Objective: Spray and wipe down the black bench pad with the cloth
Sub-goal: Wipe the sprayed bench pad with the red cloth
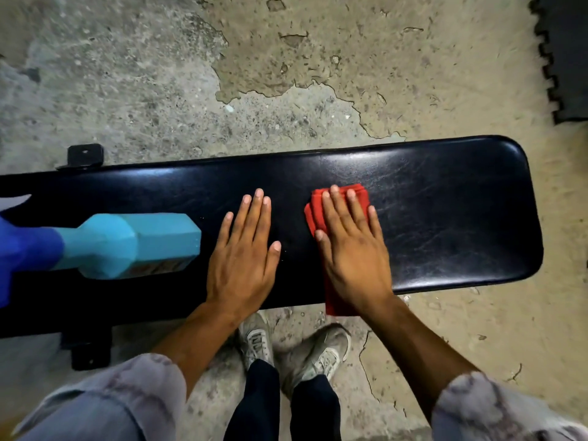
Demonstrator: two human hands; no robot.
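The black bench pad (445, 218) runs left to right across the view, glossy and scuffed. A folded red cloth (318, 211) lies on its middle, its near end hanging over the front edge. My right hand (353, 246) presses flat on the cloth, fingers stretched out. My left hand (245, 253) rests flat on the bare pad just left of it, holding nothing. A teal and blue spray bottle (127, 246) lies on its side on the pad to the left of my left hand.
Cracked, patchy concrete floor (286, 74) surrounds the bench. A black interlocking rubber mat (569, 58) sits at the top right. Black bench feet (85, 155) stick out at the left. My two grey sneakers (315, 354) stand just in front of the bench.
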